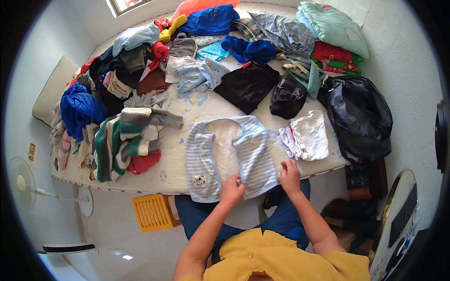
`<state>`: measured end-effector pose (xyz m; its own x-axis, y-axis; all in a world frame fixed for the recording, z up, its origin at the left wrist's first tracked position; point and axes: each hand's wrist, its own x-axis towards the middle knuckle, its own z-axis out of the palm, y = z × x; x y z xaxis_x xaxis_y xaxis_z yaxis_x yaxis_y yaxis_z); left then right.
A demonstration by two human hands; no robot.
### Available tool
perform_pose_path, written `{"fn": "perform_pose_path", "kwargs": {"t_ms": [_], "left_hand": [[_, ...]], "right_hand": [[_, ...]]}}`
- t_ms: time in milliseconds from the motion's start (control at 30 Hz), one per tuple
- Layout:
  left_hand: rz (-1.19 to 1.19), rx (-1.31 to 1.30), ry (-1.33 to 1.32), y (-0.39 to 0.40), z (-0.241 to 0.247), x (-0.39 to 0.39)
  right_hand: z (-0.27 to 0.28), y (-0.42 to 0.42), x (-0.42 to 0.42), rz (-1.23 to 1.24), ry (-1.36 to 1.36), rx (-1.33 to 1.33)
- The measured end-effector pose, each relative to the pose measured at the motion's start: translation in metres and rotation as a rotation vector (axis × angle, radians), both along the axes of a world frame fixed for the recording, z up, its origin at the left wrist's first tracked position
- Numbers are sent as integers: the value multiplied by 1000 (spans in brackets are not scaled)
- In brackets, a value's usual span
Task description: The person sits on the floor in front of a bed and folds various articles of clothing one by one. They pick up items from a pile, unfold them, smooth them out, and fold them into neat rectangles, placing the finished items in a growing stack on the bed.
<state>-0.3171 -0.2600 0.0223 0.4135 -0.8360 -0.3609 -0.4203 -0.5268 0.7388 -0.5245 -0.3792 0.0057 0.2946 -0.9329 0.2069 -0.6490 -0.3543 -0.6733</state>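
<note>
A light-blue and white striped baby vest (258, 165) lies spread on the mattress (175, 179), its front parted and its pale lining showing. A bear patch (199, 181) sits on its lower left panel. At the vest's lower middle, my left hand (232, 192) pinches the inner edge of the right panel. My right hand (290, 177) hovers just right of the vest near the mattress edge, fingers loosely bent and holding nothing. Beyond that hand is a folded white garment (311, 135).
A striped knit sweater (132, 137) and a large clothes heap lie left. Black garments (248, 86) are behind the vest; a black bag (360, 117) stands right. Below the mattress edge is a yellow plastic stool (154, 213). A standing fan (23, 184) is at far left.
</note>
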Motion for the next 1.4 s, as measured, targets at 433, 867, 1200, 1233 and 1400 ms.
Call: {"fn": "perform_pose_path", "kwargs": {"t_ms": [433,867,1200,1233,1400], "left_hand": [[-116,-78,-462,-150,-50,81],[-427,-342,-766,-188,-36,117],[-445,-304,-983,-231,-43,124],[-446,-347,-1014,-227,-37,131],[-62,-345,-870,-139,-4,163]], "right_hand": [[-47,-22,55,66,305,-285],[-51,-28,56,70,290,-299],[-55,-25,56,71,309,-288],[-56,-25,55,71,314,-289],[-57,-24,56,65,314,-298]]}}
